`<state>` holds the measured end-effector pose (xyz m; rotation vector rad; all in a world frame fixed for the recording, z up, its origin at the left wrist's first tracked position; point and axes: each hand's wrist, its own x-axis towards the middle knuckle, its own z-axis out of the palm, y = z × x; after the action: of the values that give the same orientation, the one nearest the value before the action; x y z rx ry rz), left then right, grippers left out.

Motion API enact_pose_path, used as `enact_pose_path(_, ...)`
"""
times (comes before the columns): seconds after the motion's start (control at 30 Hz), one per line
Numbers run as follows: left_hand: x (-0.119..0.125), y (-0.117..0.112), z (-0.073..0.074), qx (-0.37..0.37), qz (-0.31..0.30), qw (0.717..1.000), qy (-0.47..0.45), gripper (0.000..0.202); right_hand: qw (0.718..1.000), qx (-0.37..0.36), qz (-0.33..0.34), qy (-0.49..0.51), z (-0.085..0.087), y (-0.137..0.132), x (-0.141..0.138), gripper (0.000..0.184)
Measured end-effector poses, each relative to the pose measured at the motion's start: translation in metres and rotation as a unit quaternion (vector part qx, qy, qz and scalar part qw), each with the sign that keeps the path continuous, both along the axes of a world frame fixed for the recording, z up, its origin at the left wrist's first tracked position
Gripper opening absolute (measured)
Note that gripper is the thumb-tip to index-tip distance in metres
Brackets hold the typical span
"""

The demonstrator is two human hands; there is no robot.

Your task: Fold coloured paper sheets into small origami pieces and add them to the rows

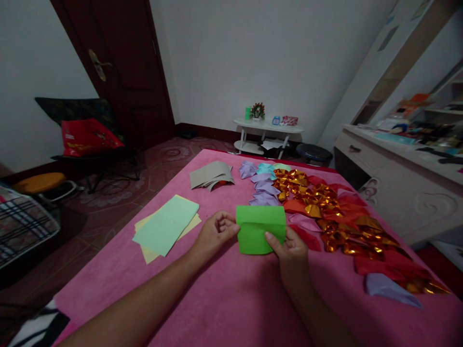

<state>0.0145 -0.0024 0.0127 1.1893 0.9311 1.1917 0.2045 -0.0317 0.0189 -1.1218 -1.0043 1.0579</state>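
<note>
A bright green sheet of paper (258, 236) is held up over the pink-covered table (231, 308), its upper part curled or folded over along the top. My left hand (219, 230) pinches its left edge between thumb and fingers. On the right side, my right hand (292, 250) grips it with the thumb on the front and the fingers behind, mostly hidden. Left of my hands lie pale green sheets (166, 224) on top of yellow paper (147, 255). Close to my right hand are folded paper pieces in red, lilac (265, 198) and shiny gold (325, 202).
Grey-brown sheets (211, 174) are fanned at the table's far left. Beyond stands a small white table (269, 126) with a potted plant (257, 112). A white cabinet (390, 168) flanks the right side; a chair with a red bag (88, 137) is at the left.
</note>
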Motion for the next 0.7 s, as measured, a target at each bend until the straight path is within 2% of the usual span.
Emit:
enact_pose_path(0.13,0.0027,-0.0055,0.006,-0.01,-0.023,0.999,0.04,0.041,1.0,0.003,0.006,0.03,-0.0041,0.0023,-0.0059,0.036)
enact_pose_path(0.3,0.0054,-0.0072,0.0092,-0.046,-0.014,0.996,-0.069,0.038,0.997,0.004,0.083,0.001,-0.003,-0.0006,-0.0091,0.033)
enact_pose_path(0.4,0.0045,-0.0059,0.0082,-0.058,-0.002,0.994,-0.089,0.037,0.994,-0.006,0.11,0.005,0.0016,-0.0033,-0.0085,0.03)
enact_pose_path(0.47,0.0035,-0.0056,0.0072,-0.054,-0.012,0.994,-0.091,0.038,0.995,-0.004,0.093,0.022,0.003,-0.0032,-0.007,0.033)
enact_pose_path(0.57,0.003,-0.0068,0.0064,-0.042,-0.059,0.994,-0.085,0.042,0.998,0.006,0.06,0.033,0.0012,-0.0007,-0.0039,0.036)
enact_pose_path(0.63,0.0037,-0.0081,0.0064,-0.043,-0.099,0.991,-0.08,0.041,0.998,-0.002,0.056,0.017,-0.0007,0.0007,-0.0028,0.028)
enact_pose_path(0.7,0.0048,-0.0091,0.0067,-0.05,-0.111,0.99,-0.076,0.036,0.998,-0.019,0.062,-0.001,-0.0017,0.001,-0.0033,0.022)
